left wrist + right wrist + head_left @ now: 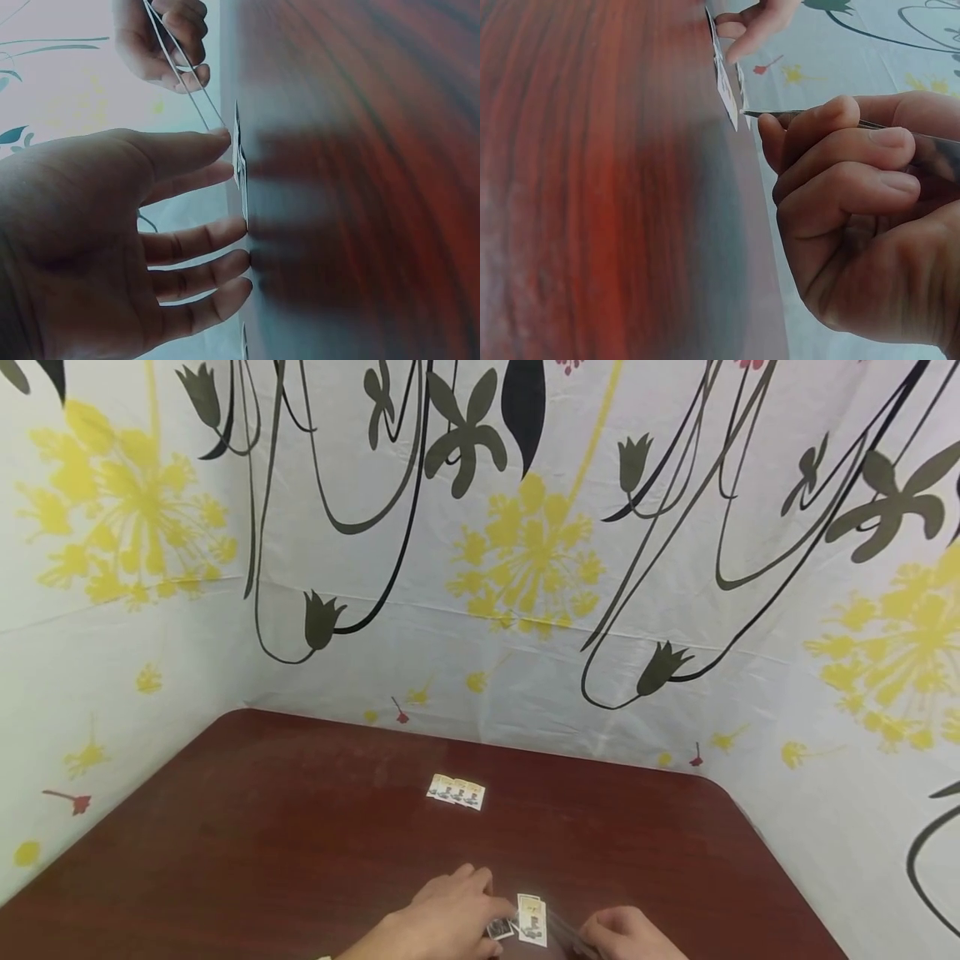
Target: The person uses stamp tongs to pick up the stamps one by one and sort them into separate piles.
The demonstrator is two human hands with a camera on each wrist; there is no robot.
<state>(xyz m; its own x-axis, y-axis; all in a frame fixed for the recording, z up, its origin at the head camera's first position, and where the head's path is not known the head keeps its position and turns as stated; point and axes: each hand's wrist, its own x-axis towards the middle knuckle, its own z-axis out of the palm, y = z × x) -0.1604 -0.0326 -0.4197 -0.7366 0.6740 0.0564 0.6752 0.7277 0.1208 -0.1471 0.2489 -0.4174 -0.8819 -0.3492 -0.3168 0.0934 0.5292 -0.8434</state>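
Observation:
My right hand (628,933) grips a pair of metal tweezers (177,66), its fingers curled round them. The tips of the tweezers point at small printed cards near the front of the table. Two pale cards (533,922) overlap there, with a yellow and grey picture on top. Just left of them lies a small dark card (500,929), partly hidden by the fingers. My left hand (450,917) rests over the dark card's left side. In the left wrist view its fingers are fairly straight, the tips touching the card edges and the tabletop.
A fanned row of several similar cards (456,792) lies farther back on the dark red wooden table (300,835). White cloth (510,693) with flowers and vines hangs behind the table and along both sides.

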